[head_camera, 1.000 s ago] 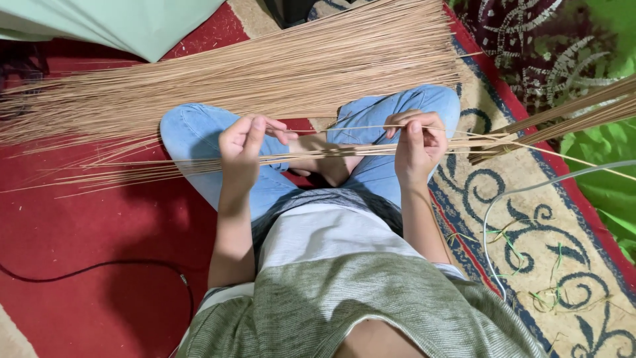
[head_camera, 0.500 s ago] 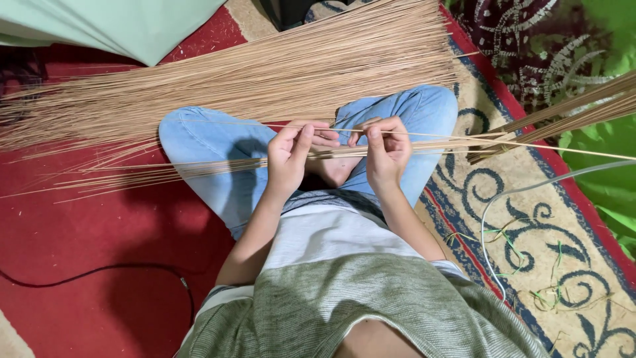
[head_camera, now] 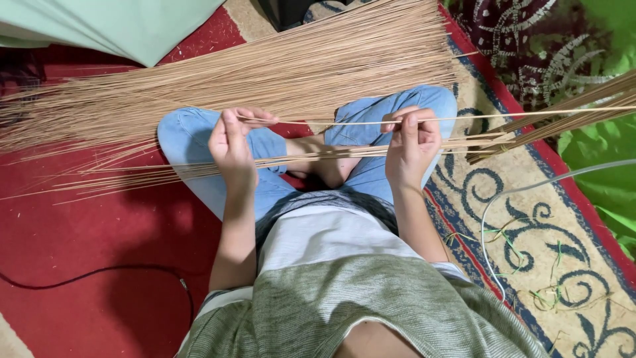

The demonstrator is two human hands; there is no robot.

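- Two hands are up over my crossed legs, well apart, each pinching the same single thin stick: my left hand closes fingers and thumb on its end at about 9 o'clock, my right hand grips it further along toward 3 o'clock.
- Held taut between both grips, the stick runs level across my knees, and its long free end carries on past my right hand toward the picture's right edge.
- Just below it, a thinner bundle of sticks lies across my lap, passing under both hands, so single pieces are close at hand.
- At 12 o'clock a big fanned heap of sticks rests on the red carpet; they look dry, stiff, straw-coloured and very slender.
- My jeans are pale blue denim; my foot shows bare between the knees.
- At 4 o'clock lies a patterned rug with a pale tube curving over it and green scraps scattered about.
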